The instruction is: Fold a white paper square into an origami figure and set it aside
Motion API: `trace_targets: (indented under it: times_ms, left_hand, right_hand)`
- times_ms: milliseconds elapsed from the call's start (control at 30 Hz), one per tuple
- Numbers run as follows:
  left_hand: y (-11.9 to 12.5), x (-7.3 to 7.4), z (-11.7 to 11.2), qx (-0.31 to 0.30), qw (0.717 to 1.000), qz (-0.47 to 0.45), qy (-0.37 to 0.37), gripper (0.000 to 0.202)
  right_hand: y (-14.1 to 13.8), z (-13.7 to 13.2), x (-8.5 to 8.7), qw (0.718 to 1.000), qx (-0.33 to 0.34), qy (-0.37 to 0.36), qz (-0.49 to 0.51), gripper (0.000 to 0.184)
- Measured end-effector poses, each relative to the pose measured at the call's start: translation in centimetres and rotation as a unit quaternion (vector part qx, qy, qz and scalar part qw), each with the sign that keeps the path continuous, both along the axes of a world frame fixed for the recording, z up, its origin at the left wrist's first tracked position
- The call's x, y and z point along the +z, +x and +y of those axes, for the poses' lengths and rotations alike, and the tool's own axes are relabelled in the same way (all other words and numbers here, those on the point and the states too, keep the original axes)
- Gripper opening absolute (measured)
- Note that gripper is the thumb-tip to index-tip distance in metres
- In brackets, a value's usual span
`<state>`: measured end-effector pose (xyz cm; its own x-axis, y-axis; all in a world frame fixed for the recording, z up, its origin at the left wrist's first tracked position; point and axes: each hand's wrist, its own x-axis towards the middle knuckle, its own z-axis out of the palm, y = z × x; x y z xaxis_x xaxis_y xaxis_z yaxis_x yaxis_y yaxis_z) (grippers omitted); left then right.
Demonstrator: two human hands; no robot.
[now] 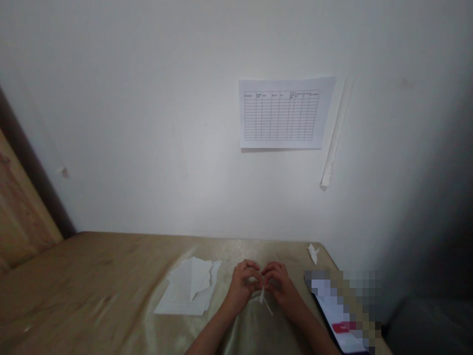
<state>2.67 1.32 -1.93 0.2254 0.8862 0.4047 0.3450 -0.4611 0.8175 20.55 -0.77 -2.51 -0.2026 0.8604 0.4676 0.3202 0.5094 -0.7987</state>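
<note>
My left hand (244, 282) and my right hand (278, 283) meet fingertip to fingertip over the tan table (92, 276), pinching a small folded piece of white paper (263, 298) between them. A thin strip of that paper hangs down below the fingers. Just left of my left hand lies a stack of white paper sheets (190, 292), its top sheet partly folded.
A small folded white paper figure (314, 253) sits at the table's far right corner. A phone or tablet (338, 315), partly blurred out, lies at the right edge. On the white wall hangs a printed table sheet (284, 113). A wooden panel (18, 212) stands at left.
</note>
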Motion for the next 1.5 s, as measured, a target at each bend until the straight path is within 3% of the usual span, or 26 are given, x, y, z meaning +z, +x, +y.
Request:
trace_targets:
  times_ms: [333,533,633,867,1233,1500]
  left_hand:
    - [0.0,-0.1,0.2,0.037,0.998,0.028,0.039,0.011]
    - [0.0,-0.3,0.0,0.053,0.996,0.056,0.043,0.008]
    - [0.0,-0.6,0.2,0.055,0.996,0.049,0.048,0.006]
    - [0.0,-1.1,0.5,0.051,0.997,0.031,0.044,0.006]
    - [-0.2,-0.1,0.3,0.055,0.998,-0.003,0.036,0.011]
    - [0.1,-0.8,0.4,0.068,0.997,-0.006,0.043,0.008]
  right_hand:
    - [0.9,0.6,-0.5,0.993,-0.092,0.065,-0.026,0.009]
    - [0.8,0.4,-0.4,0.995,-0.079,0.062,-0.018,0.009]
    - [0.8,0.4,-0.5,0.995,-0.095,0.017,0.024,0.021]
    - [0.5,0.6,-0.4,0.994,-0.065,-0.051,0.066,0.037]
    - [0.6,0.4,0.1,0.995,-0.087,-0.018,0.04,0.044]
    - [0.4,0.4,-0.3,0.998,-0.065,-0.007,0.024,0.035]
